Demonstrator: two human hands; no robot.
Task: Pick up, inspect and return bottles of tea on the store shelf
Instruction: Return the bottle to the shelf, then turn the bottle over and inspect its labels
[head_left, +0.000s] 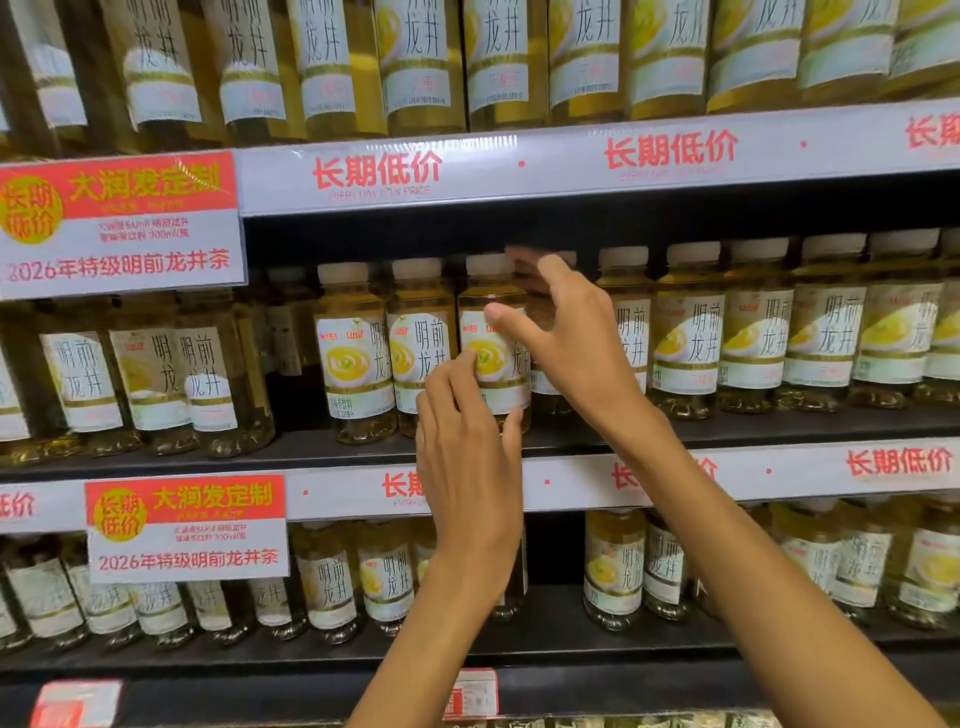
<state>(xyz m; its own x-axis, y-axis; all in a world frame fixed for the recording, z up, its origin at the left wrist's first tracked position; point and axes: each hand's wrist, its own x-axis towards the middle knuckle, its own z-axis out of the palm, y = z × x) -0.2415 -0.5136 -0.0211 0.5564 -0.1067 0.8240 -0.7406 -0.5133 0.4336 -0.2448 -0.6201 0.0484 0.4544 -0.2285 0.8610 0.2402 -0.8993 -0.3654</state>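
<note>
1. My left hand (467, 447) wraps the lower part of a clear plastic bottle of yellow tea with a white cap (493, 338).
2. My right hand (561, 332) is spread, thumb touching its label, fingers reaching past its right side.
3. The bottle stands upright on the dark middle shelf (779, 423), between matching bottles left and right.

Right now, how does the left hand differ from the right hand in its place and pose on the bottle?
The left hand grips the tea bottle low on its body; the right hand is higher, near the cap. The left hand's fingers curl round it; the right hand's thumb and fingers are spread, and a firm grip is unclear. Both reach to the same bottle on the middle shelf.
</note>
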